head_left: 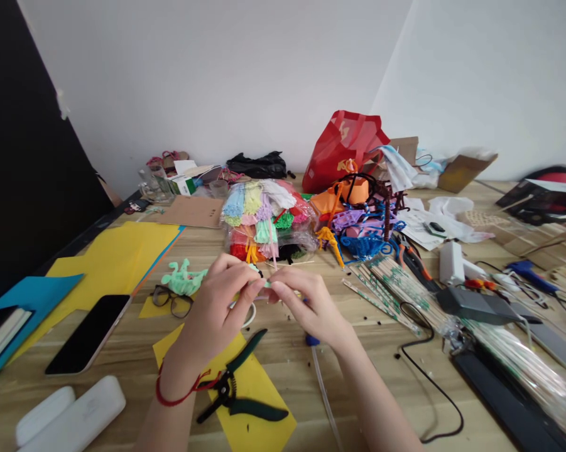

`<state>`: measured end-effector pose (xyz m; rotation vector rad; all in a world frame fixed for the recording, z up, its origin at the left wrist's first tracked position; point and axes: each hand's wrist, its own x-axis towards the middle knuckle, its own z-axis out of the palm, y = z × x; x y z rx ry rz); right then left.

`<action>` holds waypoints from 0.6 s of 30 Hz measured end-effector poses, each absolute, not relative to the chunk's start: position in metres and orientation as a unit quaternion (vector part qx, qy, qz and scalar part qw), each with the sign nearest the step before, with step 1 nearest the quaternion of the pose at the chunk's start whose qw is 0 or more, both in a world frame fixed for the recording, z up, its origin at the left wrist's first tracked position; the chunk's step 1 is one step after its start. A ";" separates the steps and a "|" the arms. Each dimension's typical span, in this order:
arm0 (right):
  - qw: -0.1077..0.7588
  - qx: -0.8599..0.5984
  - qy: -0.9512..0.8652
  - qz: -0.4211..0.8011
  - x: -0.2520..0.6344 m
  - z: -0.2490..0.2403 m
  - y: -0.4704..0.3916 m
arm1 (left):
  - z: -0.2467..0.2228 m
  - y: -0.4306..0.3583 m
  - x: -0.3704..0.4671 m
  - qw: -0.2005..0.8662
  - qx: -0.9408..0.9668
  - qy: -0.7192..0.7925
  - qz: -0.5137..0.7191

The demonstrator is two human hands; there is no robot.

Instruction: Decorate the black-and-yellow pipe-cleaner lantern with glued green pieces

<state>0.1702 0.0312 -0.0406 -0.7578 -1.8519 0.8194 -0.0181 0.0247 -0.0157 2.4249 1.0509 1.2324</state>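
Note:
Over the middle of the table, my left hand (228,298) and my right hand (313,307) meet with thumbs and fingers pinched together. Between their fingertips is a pale pink pipe cleaner (272,251), one end rising toward the bag behind. A bit of light green shows at the fingertips, mostly covered. Green-handled pruning shears (226,386) lie spread on a yellow sheet (259,433) below my left hand. To its left sit a mint-green fuzzy twisted shape (183,278) and a pair of glasses (172,300).
Behind my hands lies a clear bag of colored pipe cleaners (264,213), beside a tangled colorful pile (358,220) and a red bag (342,147). A phone (88,334) and white cases (75,417) occupy the left. Wrapped sticks (405,282), pliers (414,260) and a black cable (433,376) lie right.

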 end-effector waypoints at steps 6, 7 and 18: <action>0.403 -0.273 -0.574 0.659 0.169 -0.045 0.038 | -0.016 0.024 -0.025 -0.038 0.866 0.322 0.381; 0.404 -0.276 -0.572 0.658 0.168 -0.048 0.040 | -0.017 0.025 -0.026 -0.063 0.867 0.320 0.378; 0.484 -0.344 -0.685 0.422 0.165 -0.054 0.042 | -0.020 0.032 -0.026 -0.087 0.847 0.364 0.376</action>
